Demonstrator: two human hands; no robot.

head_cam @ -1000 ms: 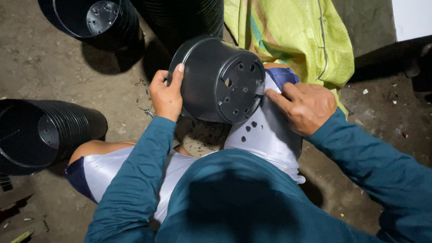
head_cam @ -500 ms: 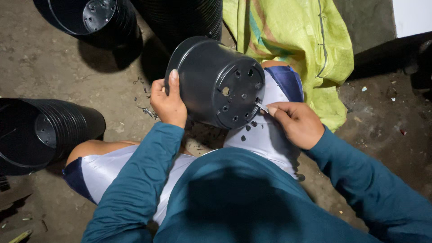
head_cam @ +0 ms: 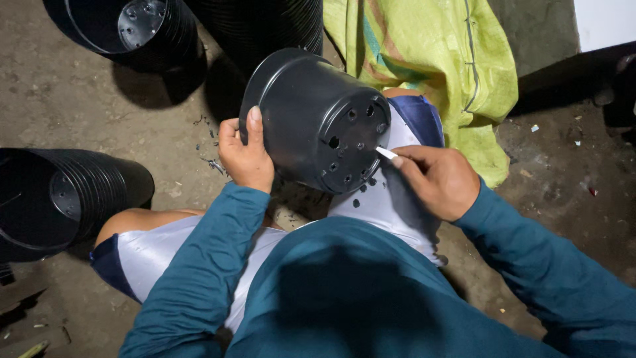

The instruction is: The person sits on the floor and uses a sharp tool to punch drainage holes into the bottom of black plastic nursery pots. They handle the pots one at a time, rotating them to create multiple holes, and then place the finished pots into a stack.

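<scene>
Gripping black pot (head_cam: 318,119) with left hand (head_cam: 246,156); right hand (head_cam: 437,179) pinching small white blade (head_cam: 386,153); pot stacks (head_cam: 59,199), yellow-green sack (head_cam: 430,59) nearby.

The left hand (head_cam: 246,158) gripped a black plastic nursery pot (head_cam: 311,116) lying tilted on the knee, its holed base facing the right hand (head_cam: 437,179), which pinched a small white blade (head_cam: 386,153) touching the base's edge.

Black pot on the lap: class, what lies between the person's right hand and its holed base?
In the head view, a small white blade-like tool bridges the right hand and the black pot, its tip at the base's edge.
</scene>
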